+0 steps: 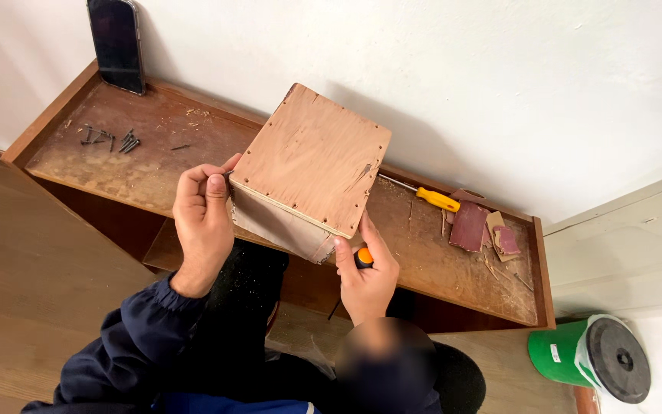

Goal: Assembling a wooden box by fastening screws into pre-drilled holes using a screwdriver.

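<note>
Square brown plywood box (308, 172) tilting on the shelf edge. Left hand (202, 215) is pinching its corner; right hand (365, 272) is gripping an orange-handled screwdriver (362, 258) beneath. Rigid, probably light; best held by edges.

- dark phone (116, 44) leaning upright against the white wall
- loose screws (107, 139) scattered on the wooden shelf (147, 165)
- yellow-handled screwdriver (427, 196)
- reddish sandpaper scraps (480, 228)
- green can (591, 358) on the floor

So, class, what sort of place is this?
Probably a makeshift home woodworking spot: a wooden box held over a dusty wooden shelf, with loose screws, a screwdriver and sandpaper.
</note>
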